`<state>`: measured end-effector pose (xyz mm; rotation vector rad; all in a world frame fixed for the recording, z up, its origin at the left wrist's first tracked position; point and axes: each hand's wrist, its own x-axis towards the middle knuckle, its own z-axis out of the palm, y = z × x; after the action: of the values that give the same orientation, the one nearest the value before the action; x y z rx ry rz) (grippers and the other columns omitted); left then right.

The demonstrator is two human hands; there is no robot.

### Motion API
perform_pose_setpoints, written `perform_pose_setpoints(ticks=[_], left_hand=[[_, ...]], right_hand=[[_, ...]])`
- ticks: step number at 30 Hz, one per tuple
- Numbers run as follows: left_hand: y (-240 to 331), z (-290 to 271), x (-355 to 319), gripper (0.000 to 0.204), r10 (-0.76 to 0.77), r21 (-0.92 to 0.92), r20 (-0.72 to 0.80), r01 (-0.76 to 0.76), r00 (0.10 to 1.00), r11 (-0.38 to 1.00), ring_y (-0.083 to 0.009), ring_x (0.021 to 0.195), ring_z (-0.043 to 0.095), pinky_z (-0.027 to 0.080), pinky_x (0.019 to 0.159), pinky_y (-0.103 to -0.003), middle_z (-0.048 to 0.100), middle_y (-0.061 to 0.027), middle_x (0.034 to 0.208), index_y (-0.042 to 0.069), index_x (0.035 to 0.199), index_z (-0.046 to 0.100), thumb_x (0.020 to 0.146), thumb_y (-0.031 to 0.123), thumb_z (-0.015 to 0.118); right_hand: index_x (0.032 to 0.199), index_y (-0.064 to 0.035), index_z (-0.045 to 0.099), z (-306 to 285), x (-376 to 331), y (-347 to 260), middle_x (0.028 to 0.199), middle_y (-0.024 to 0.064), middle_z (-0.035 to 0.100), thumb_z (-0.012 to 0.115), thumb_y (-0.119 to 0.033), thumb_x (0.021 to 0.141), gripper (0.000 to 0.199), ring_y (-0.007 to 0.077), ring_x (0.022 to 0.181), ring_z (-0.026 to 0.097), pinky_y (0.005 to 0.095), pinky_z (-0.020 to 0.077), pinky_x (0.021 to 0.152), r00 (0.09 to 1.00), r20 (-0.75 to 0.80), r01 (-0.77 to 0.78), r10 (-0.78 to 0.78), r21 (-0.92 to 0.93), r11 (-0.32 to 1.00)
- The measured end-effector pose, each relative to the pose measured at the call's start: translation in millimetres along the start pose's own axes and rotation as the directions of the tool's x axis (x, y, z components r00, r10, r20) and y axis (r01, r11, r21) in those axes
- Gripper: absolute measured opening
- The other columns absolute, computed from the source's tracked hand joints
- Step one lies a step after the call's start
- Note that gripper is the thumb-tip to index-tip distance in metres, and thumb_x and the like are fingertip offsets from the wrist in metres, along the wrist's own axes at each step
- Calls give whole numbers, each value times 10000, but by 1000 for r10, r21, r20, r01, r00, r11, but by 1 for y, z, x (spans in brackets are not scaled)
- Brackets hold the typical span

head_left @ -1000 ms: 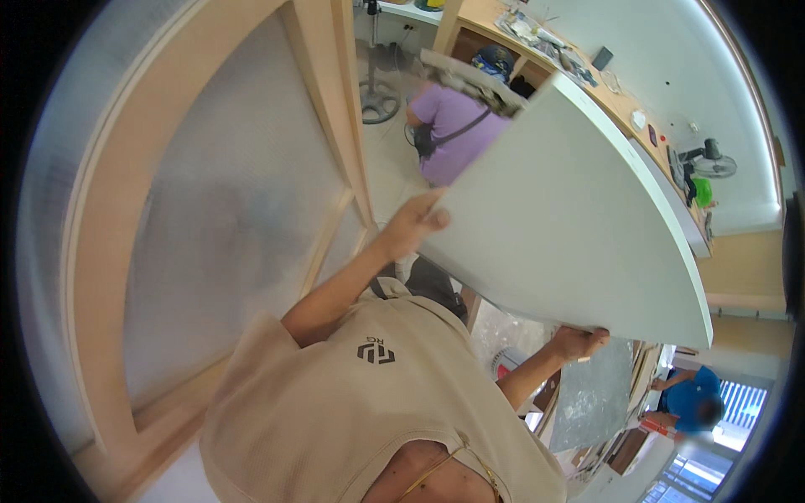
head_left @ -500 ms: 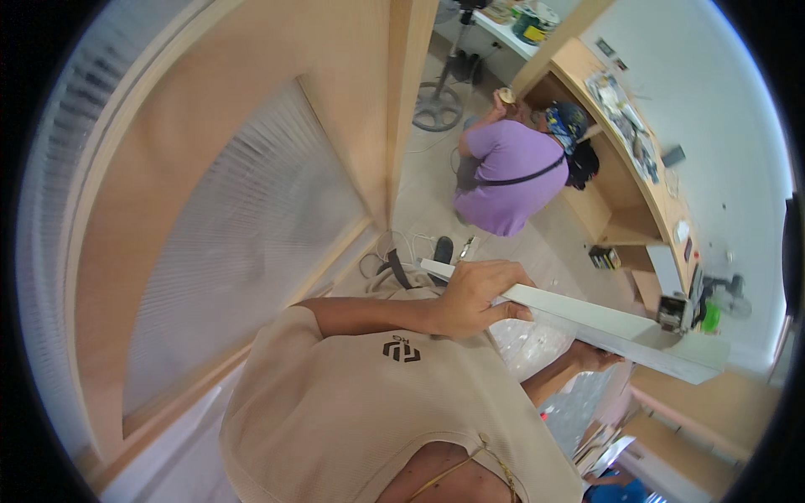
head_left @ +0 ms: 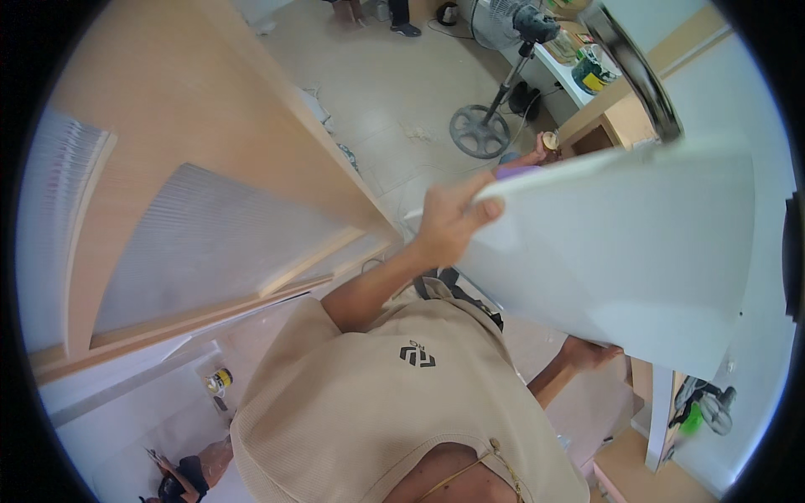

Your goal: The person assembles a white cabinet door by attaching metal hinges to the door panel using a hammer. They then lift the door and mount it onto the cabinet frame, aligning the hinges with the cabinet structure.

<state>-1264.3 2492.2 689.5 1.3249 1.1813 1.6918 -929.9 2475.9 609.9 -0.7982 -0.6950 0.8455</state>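
A broad white panel (head_left: 612,251) is tilted up in front of me at the right, its flat face showing. My left hand (head_left: 453,218) is closed on its left end, the thumb lying on the face; this hand is somewhat blurred. My right hand (head_left: 589,355) holds the panel's lower edge from below, with its fingers partly hidden. A dark, shiny curved bar (head_left: 641,75) shows just beyond the panel's upper edge; I cannot tell whether it is fixed to the panel.
A wooden frame (head_left: 218,109) with ribbed translucent panes stands close at left. Beyond are a pedestal fan (head_left: 482,130) and a counter with a bucket (head_left: 595,71). A co-worker's hand (head_left: 545,151) shows behind the panel; another person (head_left: 189,474) is at lower left.
The panel has turned from nearly edge-on to show its broad face, and its upper side has risen, covering most of the crouching co-worker. My left hand has moved up. The view has shifted.
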Motion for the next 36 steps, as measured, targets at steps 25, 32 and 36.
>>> perform_pose_setpoints(ticks=[25,32,36], left_hand=[[-134,-227,339,564,-48,-186,-417,-33,908,982,-152,1068,606,442,980,-288,689,-85,1161,-69,1143,680,1057,460,505],[-131,-306,327,559,-18,-81,-655,-46,755,996,-135,1003,607,443,937,-273,685,-40,1054,-54,1214,644,1066,460,479],[-116,-365,273,592,-132,43,-721,234,680,971,-155,1096,596,452,978,-317,677,-57,1164,2,1348,597,1061,501,462]], right_hand=[[1179,-38,532,335,87,204,1234,94,584,635,-310,1020,331,223,1193,524,424,423,1058,944,313,-102,105,-24,994],[1139,-18,573,442,131,271,1204,105,616,665,-332,984,363,233,1162,559,437,459,1022,869,453,-199,199,-48,979],[1175,-5,587,513,139,293,1201,116,616,653,-328,986,380,232,1169,558,424,474,1002,804,535,-315,258,16,949]])
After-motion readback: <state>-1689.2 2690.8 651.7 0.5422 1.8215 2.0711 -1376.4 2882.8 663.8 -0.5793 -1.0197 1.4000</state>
